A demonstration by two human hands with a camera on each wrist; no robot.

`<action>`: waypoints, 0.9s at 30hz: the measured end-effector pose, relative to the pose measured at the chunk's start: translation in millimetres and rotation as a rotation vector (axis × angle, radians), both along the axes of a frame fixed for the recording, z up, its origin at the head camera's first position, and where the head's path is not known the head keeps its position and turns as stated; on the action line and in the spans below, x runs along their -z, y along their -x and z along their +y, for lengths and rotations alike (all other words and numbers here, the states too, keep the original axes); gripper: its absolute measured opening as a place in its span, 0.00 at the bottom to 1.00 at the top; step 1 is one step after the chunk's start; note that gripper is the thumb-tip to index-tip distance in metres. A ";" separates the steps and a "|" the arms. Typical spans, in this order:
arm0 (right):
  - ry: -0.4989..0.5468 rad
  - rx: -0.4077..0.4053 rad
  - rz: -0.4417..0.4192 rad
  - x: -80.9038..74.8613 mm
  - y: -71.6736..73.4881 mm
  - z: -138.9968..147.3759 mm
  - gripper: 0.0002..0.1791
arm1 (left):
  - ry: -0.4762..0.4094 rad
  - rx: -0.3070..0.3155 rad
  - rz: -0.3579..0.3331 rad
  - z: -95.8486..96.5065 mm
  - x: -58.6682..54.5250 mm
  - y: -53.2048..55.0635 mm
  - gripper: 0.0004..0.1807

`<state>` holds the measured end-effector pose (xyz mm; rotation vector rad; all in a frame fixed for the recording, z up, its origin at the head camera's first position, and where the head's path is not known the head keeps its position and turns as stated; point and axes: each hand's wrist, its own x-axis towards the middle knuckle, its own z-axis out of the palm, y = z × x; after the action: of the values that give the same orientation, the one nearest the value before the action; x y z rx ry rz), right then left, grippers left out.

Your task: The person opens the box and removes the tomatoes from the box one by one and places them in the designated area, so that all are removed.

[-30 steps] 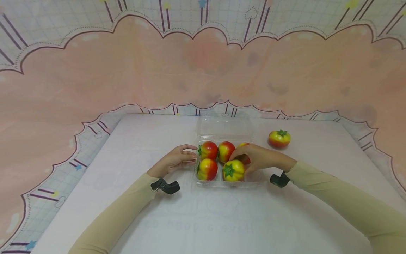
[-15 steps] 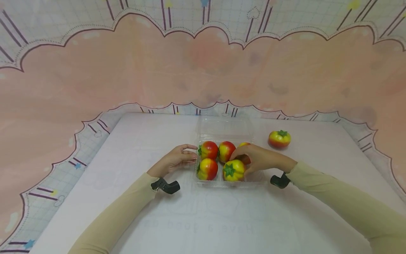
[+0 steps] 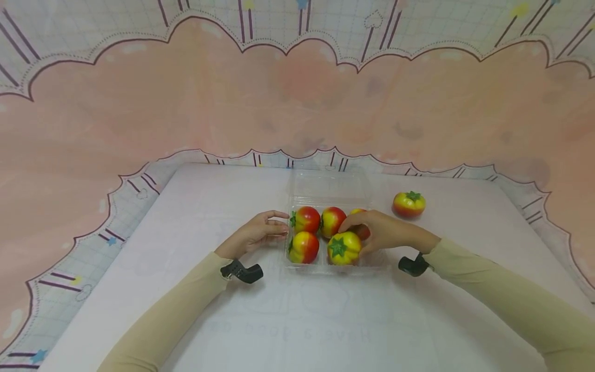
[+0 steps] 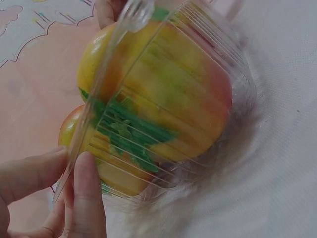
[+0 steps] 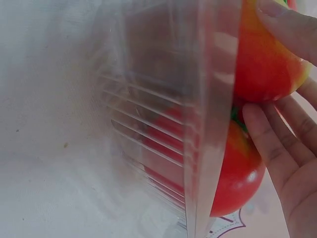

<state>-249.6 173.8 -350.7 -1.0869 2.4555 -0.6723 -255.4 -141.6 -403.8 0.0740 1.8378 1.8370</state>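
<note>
White tabletop [image 3: 260,315] bears the clear box [image 3: 322,267] before a scalloped peach backdrop [image 3: 297,103].

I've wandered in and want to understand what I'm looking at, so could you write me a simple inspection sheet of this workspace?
Surface: white tabletop with faint lettering.
Job's things: clear plastic clamshell box, its lid open; four persimmon-shaped fruits in it, one partly hidden; a held fruit at its front, whether fully seated cannot be told; a loose fruit on the tabletop beyond the right hand.
Clutter: nothing seen.
Grippers: none, bare hands instead; left hand pinches the box's edge, right hand grips the held fruit.
Cables: nothing seen.
Surroundings: peach backdrop with scalloped, patterned borders.
</note>
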 end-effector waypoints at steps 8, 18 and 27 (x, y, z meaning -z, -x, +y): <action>-0.010 0.015 0.010 -2.6 -1.8 5.2 0.31 | -0.002 0.005 0.005 -0.1 0.7 1.0 0.26; -0.010 0.034 -0.029 -8.8 -2.3 12.2 0.31 | -0.015 0.010 0.008 1.6 0.2 0.5 0.26; 0.020 0.045 -0.043 -12.5 -1.5 18.2 0.34 | -0.017 0.008 0.011 0.1 0.0 0.2 0.26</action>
<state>-248.1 192.0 -338.2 -1.0166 2.4486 -0.7284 -255.6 -141.5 -403.8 0.0975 1.8267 1.8502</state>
